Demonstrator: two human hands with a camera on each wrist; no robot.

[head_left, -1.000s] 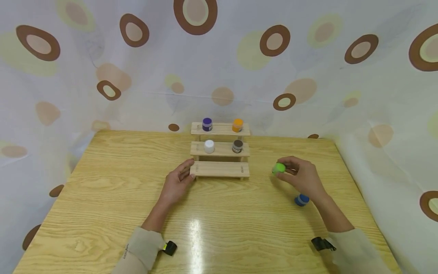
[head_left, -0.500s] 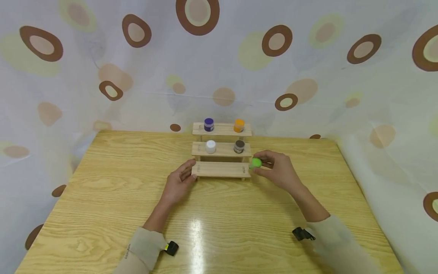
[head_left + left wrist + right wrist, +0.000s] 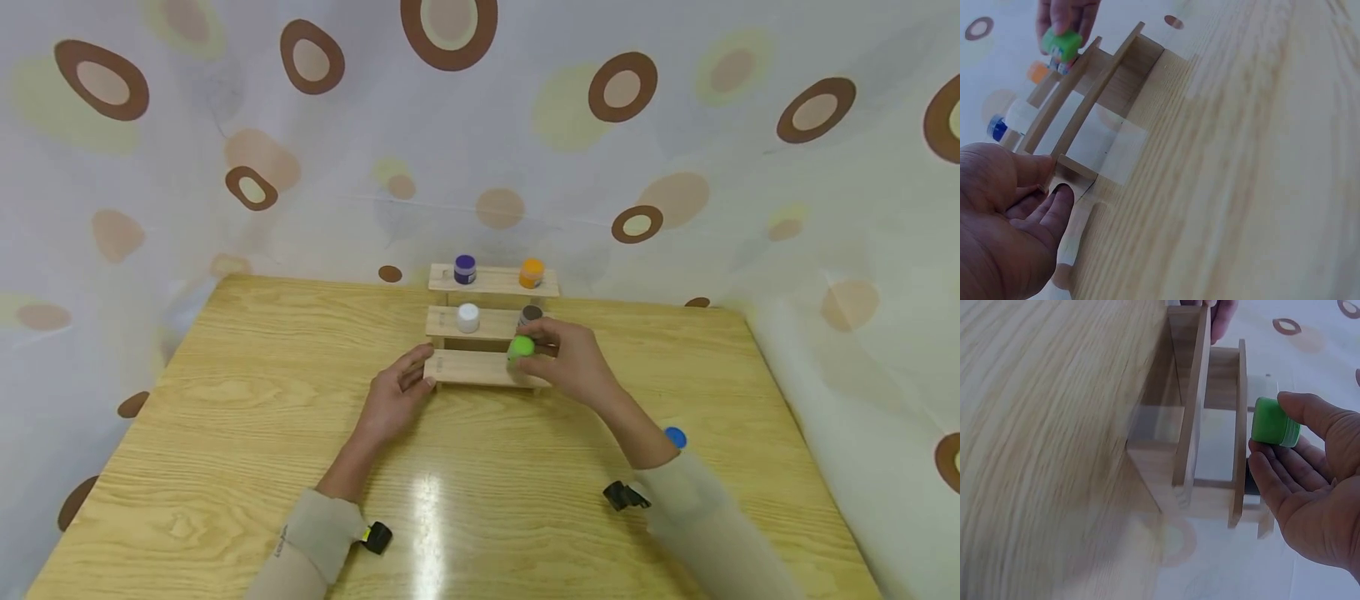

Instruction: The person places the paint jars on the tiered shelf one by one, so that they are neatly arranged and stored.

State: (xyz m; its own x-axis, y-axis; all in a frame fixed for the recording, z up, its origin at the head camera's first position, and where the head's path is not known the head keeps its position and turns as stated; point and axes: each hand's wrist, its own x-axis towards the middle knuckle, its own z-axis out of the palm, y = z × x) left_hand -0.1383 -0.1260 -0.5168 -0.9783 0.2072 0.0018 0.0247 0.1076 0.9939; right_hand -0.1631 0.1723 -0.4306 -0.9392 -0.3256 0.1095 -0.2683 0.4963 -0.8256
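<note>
Between the thumb and fingers of my right hand is a small green-lidded paint jar, held over the right part of the lowest step of a three-step wooden rack. The right wrist view shows the green jar tilted, above the step edges. My left hand grips the left end of that lowest step, thumb at its front corner and a finger at the rear one. On the middle step stand a white jar and a dark brown one, the latter partly covered by my right fingers.
The top step carries a purple jar and an orange jar. A blue jar stands on the wooden table, partly behind my right forearm. A patterned curtain rises behind the table's back edge.
My right hand has carried the green jar leftward from the open table to over the lowest step. My left hand has kept its place at the rack. The forearm now overlaps the blue jar.
</note>
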